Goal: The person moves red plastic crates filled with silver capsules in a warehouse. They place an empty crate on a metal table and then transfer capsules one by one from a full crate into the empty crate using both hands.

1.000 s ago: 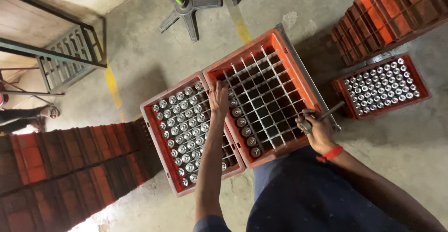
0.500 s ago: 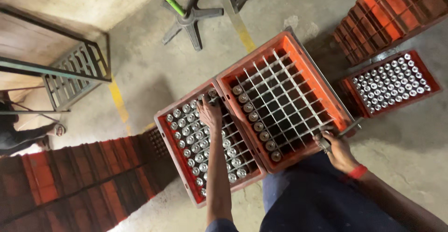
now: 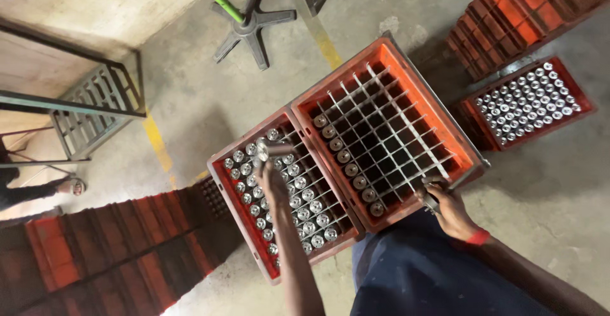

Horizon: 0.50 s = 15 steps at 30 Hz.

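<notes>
1. Concrete floor [image 3: 210,100] carries everything, with a yellow painted line running across it and stacks of red crates [image 3: 95,259] at the lower left and upper right.
2. Red-orange, the near-empty crate [image 3: 467,144] stands tilted in front of the person; its grey divider grid is bare except for one row of round silver parts [image 3: 346,170] along its left edge.
3. Touching its left side is the full crate [image 3: 219,189], with nearly every cell holding a silver part seen from the top.
4. Well apart to the upper right sits a third crate [image 3: 581,100], also packed with the same silver parts.
5. A black five-legged base [image 3: 251,27] with a green pole stands on the floor beyond the crates; a grey metal frame [image 3: 95,109] is at the left.
6. The right hand [image 3: 448,211], with a red band at the wrist, rests at the near-empty crate's front corner; its grip is curled around a small grey piece there, which I cannot make out.
7. The left hand [image 3: 273,179] hovers over the full crate, its grip pinching one silver cylinder [image 3: 272,149] raised just above the rows.
</notes>
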Motion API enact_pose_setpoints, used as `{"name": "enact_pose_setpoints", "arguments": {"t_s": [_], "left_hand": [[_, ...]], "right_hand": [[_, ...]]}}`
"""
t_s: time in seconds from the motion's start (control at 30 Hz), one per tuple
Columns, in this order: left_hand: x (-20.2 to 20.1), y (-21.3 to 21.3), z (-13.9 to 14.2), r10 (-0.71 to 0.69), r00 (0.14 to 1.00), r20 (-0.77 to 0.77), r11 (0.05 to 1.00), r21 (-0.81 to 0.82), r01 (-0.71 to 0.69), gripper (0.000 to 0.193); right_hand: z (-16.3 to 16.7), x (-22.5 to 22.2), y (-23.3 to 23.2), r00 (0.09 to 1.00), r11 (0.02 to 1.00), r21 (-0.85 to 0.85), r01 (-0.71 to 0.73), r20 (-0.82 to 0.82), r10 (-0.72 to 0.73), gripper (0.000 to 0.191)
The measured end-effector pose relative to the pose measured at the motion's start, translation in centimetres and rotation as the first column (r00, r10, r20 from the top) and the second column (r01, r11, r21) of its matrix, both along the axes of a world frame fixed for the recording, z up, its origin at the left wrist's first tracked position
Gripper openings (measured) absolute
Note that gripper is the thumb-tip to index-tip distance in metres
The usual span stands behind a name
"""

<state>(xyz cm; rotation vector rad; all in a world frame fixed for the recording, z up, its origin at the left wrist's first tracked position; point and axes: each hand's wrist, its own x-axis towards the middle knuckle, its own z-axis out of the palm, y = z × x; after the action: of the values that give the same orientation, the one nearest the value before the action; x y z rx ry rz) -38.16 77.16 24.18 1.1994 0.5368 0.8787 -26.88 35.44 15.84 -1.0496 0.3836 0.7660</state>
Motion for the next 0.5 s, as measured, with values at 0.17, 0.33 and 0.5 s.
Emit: {"name": "enact_pose_setpoints", "arguments": {"t_s": [0.17,0.33,0.5], "left_hand": [[1.5,-12.3,-2.6,-0.112,0.888,-0.446,0.990,-0.132,0.058,0.016],[1.7,-23.0,-2.5,-0.178,0.789,-0.588,0.927,0.169,0.335,0.020],[2.7,-26.2,-2.3,-0.213,0.624,-0.752,0.927,0.048,0.373,0.034]], "right_hand": [[1.2,0.4,5.5,0.996,0.995,-0.040,-0.086,0.015,0.087,0.015],[3.3,2.1,9.3,0.960,0.980,0.030,-0.196,0.210,0.186,0.012],[5.4,3.5,9.7,0.901,0.937,0.001,-0.349,0.277,0.335,0.011]]}}
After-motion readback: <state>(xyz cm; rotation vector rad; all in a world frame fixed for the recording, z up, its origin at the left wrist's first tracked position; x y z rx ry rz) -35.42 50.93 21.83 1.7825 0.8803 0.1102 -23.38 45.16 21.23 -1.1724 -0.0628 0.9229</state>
